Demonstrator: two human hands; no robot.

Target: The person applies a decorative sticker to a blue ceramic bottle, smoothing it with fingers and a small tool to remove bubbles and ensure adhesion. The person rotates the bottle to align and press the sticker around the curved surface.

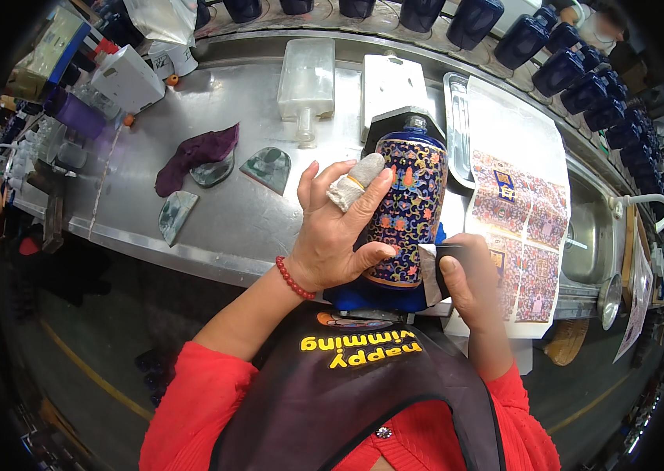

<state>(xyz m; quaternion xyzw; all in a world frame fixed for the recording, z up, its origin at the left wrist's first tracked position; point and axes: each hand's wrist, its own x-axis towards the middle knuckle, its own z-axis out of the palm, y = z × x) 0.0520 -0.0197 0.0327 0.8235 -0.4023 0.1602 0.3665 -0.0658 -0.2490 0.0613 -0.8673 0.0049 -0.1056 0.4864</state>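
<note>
A dark blue bottle (406, 212) with a colourful floral pattern around its body lies tilted before me, its bare neck pointing away. My left hand (332, 228) rests against the bottle's left side, fingers spread and thumb pressed on the pattern. A grey cloth finger cover (359, 179) sits on one of its fingers, and red beads circle the wrist. At the bottle's lower right, my right hand (469, 279) is closed around a flat dark scraper (448, 251) with a pale edge piece (429, 275) touching the side. Part of the right hand is smeared by motion.
Printed pattern sheets (524, 235) lie right of the bottle, beside a metal tray (457, 125) and a sink (592, 243). Left are a purple cloth (195, 157) and green stone-like pieces (267, 169). A clear bottle (306, 82) lies behind; several blue bottles (475, 22) line the back.
</note>
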